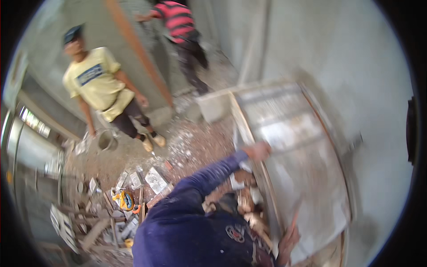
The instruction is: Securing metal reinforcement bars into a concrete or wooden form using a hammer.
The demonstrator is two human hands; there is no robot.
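Observation:
My left arm, in a dusty navy sleeve, reaches across to the wooden strip (243, 118) along the near side of a pale, stained panel (296, 155). My left hand (258, 151) is at that edge, over the panel's surface; motion blur hides how its fingers lie. Lower down, my right hand (289, 244) is closed around a thin orange-red stick-like tool (295, 218), whose kind I cannot make out. The tool points up over the panel's lower part. Wooden strips border the panel on both long sides.
A person in a yellow shirt (95, 73) stands at left beside a bucket (106, 140). Another in a striped shirt (178, 20) is at the back wall. Rubble and broken blocks (155, 180), timber scraps (95, 233) and a yellow bag (123, 200) litter the floor. A grey wall (378, 111) rises at right.

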